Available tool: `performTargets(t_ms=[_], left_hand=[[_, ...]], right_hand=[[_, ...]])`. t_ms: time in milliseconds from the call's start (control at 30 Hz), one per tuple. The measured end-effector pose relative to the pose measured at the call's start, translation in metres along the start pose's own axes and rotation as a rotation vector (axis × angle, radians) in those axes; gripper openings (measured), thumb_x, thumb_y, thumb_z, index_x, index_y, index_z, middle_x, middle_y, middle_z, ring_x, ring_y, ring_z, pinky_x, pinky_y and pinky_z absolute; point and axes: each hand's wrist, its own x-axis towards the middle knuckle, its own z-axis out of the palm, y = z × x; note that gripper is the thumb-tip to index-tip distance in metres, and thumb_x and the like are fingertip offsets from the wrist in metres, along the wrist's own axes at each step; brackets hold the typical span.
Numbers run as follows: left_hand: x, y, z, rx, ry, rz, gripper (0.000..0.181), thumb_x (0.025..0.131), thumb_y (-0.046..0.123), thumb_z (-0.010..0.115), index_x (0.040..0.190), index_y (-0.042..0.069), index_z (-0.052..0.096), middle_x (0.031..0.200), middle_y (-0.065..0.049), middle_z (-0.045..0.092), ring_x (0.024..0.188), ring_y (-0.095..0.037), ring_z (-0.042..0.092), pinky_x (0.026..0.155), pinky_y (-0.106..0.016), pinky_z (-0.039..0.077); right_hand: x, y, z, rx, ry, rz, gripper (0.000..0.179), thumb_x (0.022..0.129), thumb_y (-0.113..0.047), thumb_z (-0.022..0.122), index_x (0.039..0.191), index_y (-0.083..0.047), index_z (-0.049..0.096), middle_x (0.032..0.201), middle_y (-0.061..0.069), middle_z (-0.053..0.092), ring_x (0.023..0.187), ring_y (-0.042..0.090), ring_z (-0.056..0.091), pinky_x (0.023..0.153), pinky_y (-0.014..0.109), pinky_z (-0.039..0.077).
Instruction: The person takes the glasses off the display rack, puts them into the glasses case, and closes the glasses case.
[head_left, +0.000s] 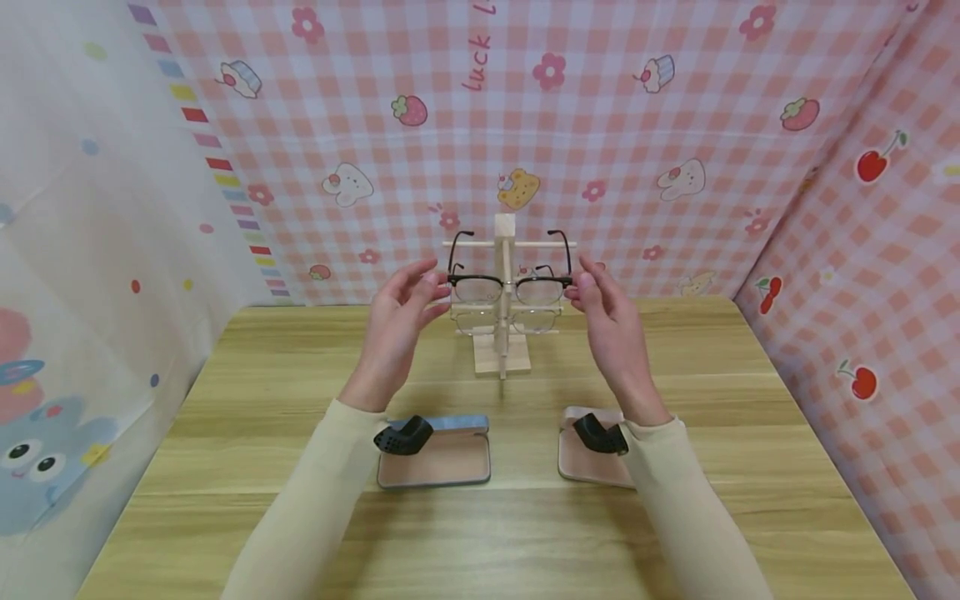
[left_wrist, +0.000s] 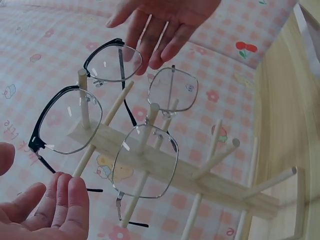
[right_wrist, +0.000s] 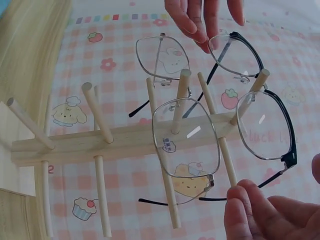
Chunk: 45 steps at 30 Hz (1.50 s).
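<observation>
A pair of black-browed glasses [head_left: 480,277] sits on the upper peg of a wooden glasses stand [head_left: 505,225]. Below it on the same stand hangs a thin silver-rimmed pair [head_left: 474,323]. Beside the left hinge of the black-browed glasses is my left hand [head_left: 397,325], its thumb and fingers apart. My right hand [head_left: 615,333] stands likewise at the other hinge. In the left wrist view, the left fingertips [left_wrist: 75,200] are close to the temple of the black-browed glasses [left_wrist: 56,95]; whether they touch, I cannot tell. Neither hand visibly pinches the frame.
Two open glasses cases lie on the wooden table [head_left: 525,542]: a blue-lidded left case [head_left: 450,465] and a right case [head_left: 588,465] partly behind my wrist. Bare lower pegs [right_wrist: 97,112] stick out from the stand. Patterned cloth [head_left: 465,150] hangs close behind.
</observation>
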Motion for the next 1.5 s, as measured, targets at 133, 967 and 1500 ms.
performTargets(t_ms=[133,967,1500], left_hand=[[0.003,0.001,0.003,-0.05,0.004,-0.031,0.042,0.109,0.014,0.055,0.147,-0.003,0.049,0.124,-0.013,0.06,0.11,-0.024,0.062,0.101,-0.035,0.055],[0.005,0.001,0.009,-0.177,0.015,-0.031,0.037,0.105,0.005,0.058,0.141,-0.005,0.054,0.103,-0.004,0.067,0.094,-0.015,0.064,0.089,-0.026,0.057],[-0.015,0.008,0.014,-0.16,0.023,0.084,0.037,0.103,0.001,0.06,0.139,-0.005,0.056,0.112,-0.012,0.067,0.094,-0.017,0.066,0.097,-0.033,0.056]], right_hand=[[0.001,-0.002,0.001,0.01,0.01,0.019,0.058,0.109,-0.047,0.047,0.154,-0.01,0.049,0.13,0.019,0.065,0.112,0.038,0.067,0.105,0.05,0.051],[0.006,-0.011,0.011,0.218,0.019,-0.033,0.042,0.108,-0.021,0.057,0.143,0.003,0.055,0.12,0.022,0.069,0.095,0.012,0.07,0.09,0.026,0.058],[-0.003,-0.019,0.007,0.246,0.032,-0.083,0.038,0.107,-0.014,0.059,0.14,0.003,0.057,0.114,0.023,0.069,0.094,0.016,0.07,0.088,0.027,0.059]])
